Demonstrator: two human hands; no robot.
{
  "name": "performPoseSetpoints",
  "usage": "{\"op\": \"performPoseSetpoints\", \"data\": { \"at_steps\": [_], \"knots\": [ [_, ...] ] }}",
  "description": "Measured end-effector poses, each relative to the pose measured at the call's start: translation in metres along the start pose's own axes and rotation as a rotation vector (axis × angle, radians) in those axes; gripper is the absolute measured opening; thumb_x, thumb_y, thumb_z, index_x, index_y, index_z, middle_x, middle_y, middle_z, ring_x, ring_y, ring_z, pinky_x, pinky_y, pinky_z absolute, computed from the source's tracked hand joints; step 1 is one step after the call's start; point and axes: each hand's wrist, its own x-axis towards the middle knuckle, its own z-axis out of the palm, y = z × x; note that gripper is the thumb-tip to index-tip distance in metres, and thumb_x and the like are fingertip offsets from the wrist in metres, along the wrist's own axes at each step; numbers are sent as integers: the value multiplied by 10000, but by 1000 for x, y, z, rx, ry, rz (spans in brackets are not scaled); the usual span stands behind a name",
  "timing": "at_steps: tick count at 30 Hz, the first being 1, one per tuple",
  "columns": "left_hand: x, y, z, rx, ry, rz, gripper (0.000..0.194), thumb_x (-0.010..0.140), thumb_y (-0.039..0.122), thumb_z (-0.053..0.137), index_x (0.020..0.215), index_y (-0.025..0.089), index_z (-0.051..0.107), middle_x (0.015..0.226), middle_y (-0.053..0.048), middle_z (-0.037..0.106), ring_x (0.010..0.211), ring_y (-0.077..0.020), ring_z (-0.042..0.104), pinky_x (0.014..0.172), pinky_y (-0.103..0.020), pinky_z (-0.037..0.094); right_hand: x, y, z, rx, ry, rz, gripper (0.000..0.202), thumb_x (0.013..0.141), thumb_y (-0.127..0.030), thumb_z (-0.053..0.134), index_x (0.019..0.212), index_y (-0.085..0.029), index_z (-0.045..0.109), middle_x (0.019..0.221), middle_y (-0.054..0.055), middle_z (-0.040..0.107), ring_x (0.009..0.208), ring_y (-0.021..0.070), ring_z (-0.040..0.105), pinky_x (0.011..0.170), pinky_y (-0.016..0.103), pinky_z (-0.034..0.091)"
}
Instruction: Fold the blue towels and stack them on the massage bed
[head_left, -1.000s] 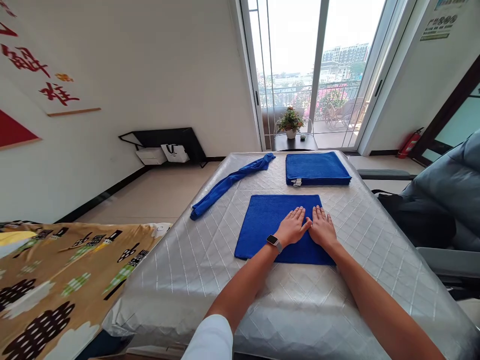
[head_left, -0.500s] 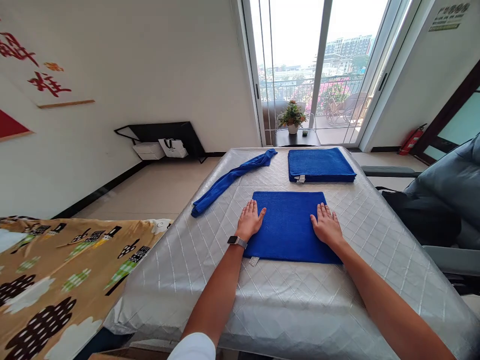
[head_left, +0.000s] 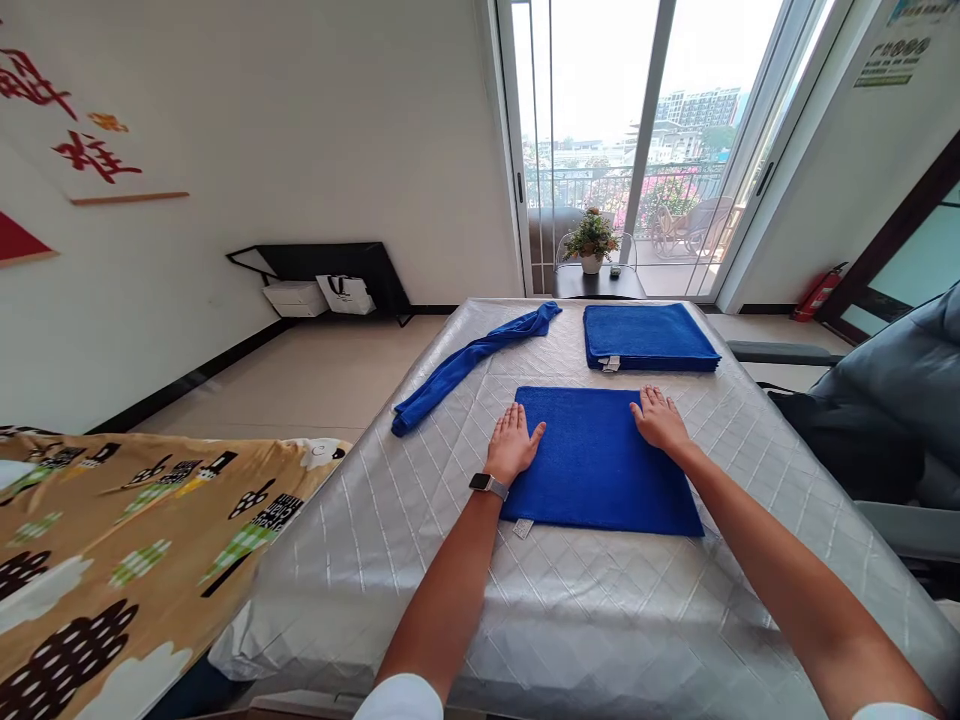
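Observation:
A folded blue towel (head_left: 592, 470) lies flat on the silver quilted cover (head_left: 600, 620), its white tag showing at the lower left corner. My left hand (head_left: 514, 445), with a watch at the wrist, rests open along the towel's left edge. Over the upper right corner lies my right hand (head_left: 660, 418), open, fingers stretched away from me. Behind sits a stack of folded blue towels (head_left: 649, 332) with white tags at the front. A long, bunched strip of blue cloth (head_left: 469, 370) lies slanting at the back left.
A patterned tan cloth (head_left: 172, 540) covers a surface at the left. Beyond the far edge stands a small table (head_left: 600, 285) with a potted plant (head_left: 591, 240) before the sliding glass door. On the right are a dark padded chair (head_left: 892, 390) and a fire extinguisher (head_left: 819, 293).
My right hand has slid up along the towel's right side to its far corner. My left hand stays at the left edge. The whole view has shifted slightly.

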Motion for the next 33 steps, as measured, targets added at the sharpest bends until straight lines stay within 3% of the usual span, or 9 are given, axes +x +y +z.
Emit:
{"op": "performPoseSetpoints", "data": {
  "at_steps": [6, 12, 15, 18, 23, 25, 27, 30, 33],
  "knots": [
    [-1, 3, 1, 47, 13, -20, 839, 1044, 620, 155, 1611, 10, 261, 1683, -211, 221, 1565, -287, 248, 1278, -419, 207, 8, 5, 16, 54, 38, 29, 685, 1067, -426, 166, 1636, -50, 226, 1707, 111, 199, 1584, 222, 151, 1276, 407, 125],
    [-2, 5, -4, 103, 34, -47, 804, 1046, 604, 175, 1603, 36, 296, 1660, -209, 294, 1550, -292, 289, 1269, -433, 231, 6, 4, 14, 96, 44, 21, 693, 1064, -432, 185, 1636, -42, 219, 1708, 111, 193, 1585, 219, 142, 1279, 395, 97],
    [-4, 17, -11, 121, 86, -34, 767, 1057, 570, 204, 1578, 28, 352, 1640, -210, 345, 1541, -291, 313, 1267, -424, 245, 6, 4, 13, 122, 40, 22, 696, 1065, -435, 175, 1636, -39, 213, 1708, 118, 192, 1586, 220, 132, 1281, 405, 86],
    [-3, 51, -13, 81, 142, 93, 701, 1066, 523, 258, 1531, 34, 444, 1605, -199, 421, 1513, -280, 371, 1255, -386, 284, 6, 3, 13, 143, 39, 20, 694, 1067, -434, 170, 1635, -38, 216, 1706, 127, 197, 1586, 217, 132, 1281, 406, 79],
    [23, 141, 4, -27, 107, 482, 665, 1077, 536, 251, 1510, 92, 491, 1584, -157, 470, 1501, -248, 394, 1252, -380, 295, 4, 3, 14, 121, 63, 12, 677, 1071, -408, 193, 1632, -29, 215, 1703, 149, 198, 1583, 226, 149, 1276, 401, 87],
    [40, 172, 13, -51, 61, 515, 687, 1081, 545, 197, 1536, 100, 457, 1611, -152, 430, 1521, -257, 358, 1257, -413, 281, 3, 4, 14, 100, 63, -8, 665, 1070, -388, 200, 1630, -31, 224, 1704, 151, 194, 1582, 228, 155, 1274, 398, 96],
    [55, 191, 21, -75, 3, 466, 719, 1081, 551, 141, 1558, 92, 421, 1632, -153, 392, 1536, -257, 327, 1261, -427, 269, 2, 5, 13, 89, 61, -18, 655, 1069, -375, 195, 1630, -40, 233, 1705, 146, 192, 1582, 222, 156, 1272, 393, 109],
    [66, 185, 26, -94, -13, 385, 755, 1071, 571, 107, 1582, 88, 382, 1654, -146, 348, 1558, -234, 273, 1284, -421, 210, 3, 5, 11, 96, 59, 1, 659, 1068, -383, 174, 1630, -45, 241, 1703, 139, 205, 1582, 214, 157, 1272, 394, 117],
    [66, 140, 22, -79, 1, 314, 777, 1053, 616, 107, 1604, 126, 351, 1675, -118, 310, 1573, -221, 227, 1296, -420, 164, 5, 3, 11, 112, 42, 21, 679, 1066, -410, 168, 1633, -40, 225, 1704, 139, 202, 1583, 212, 150, 1275, 403, 109]
  ]
}}
